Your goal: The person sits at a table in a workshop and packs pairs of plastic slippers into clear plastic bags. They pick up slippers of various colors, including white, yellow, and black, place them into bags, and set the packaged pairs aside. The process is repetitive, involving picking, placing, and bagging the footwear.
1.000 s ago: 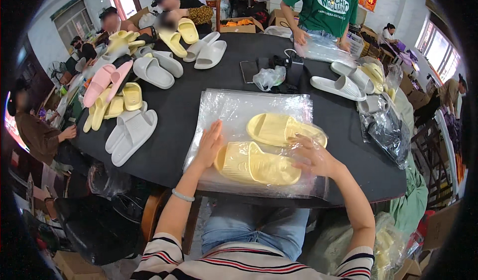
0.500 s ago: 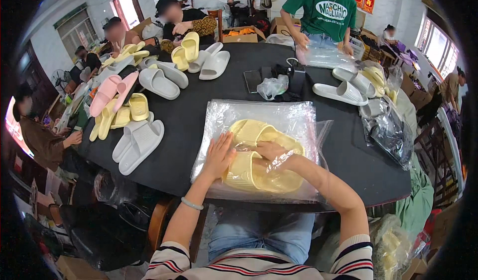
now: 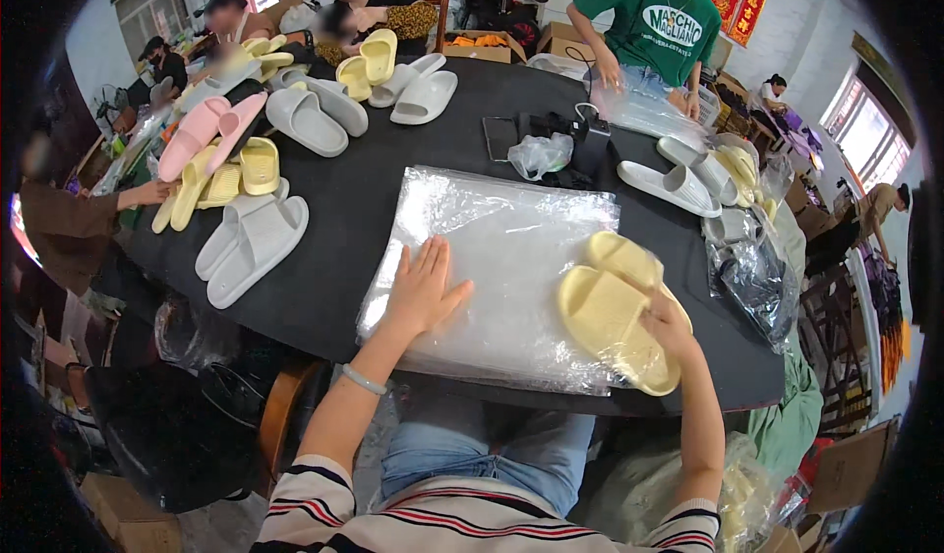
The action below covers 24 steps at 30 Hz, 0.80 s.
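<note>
The left hand lies flat, fingers spread wide, pressing on the stack of clear plastic bags spread over the black table. The right hand grips a pair of pale yellow slippers, fingers curled around their edge, at the right side of the bags near the table's rim. 2 grey slippers lie well apart to the left. A person in a green shirt stands across the table.
</note>
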### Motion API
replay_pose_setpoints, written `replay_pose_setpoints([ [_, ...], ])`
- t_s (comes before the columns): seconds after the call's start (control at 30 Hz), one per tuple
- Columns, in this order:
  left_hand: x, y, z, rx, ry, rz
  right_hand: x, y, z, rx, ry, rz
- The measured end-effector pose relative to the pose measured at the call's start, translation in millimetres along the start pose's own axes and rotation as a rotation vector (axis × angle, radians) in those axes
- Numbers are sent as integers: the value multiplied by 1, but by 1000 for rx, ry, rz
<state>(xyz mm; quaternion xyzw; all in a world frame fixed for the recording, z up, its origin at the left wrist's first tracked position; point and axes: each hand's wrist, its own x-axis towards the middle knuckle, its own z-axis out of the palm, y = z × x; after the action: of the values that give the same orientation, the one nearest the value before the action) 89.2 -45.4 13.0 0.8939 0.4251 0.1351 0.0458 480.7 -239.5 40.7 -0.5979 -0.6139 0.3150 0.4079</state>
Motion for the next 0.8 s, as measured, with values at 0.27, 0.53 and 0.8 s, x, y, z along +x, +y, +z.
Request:
replay_pose_setpoints([
  [0.27,4,-11,-10,-308,133,-1,-88,19,-115,-9,623,123],
  [0.53,82,-39,-39,-251,91,-239,-39,-117,-76,517,905,48],
  [0.8,119,-61,6,-885,166,-326,28,-106,27,569,253,171],
])
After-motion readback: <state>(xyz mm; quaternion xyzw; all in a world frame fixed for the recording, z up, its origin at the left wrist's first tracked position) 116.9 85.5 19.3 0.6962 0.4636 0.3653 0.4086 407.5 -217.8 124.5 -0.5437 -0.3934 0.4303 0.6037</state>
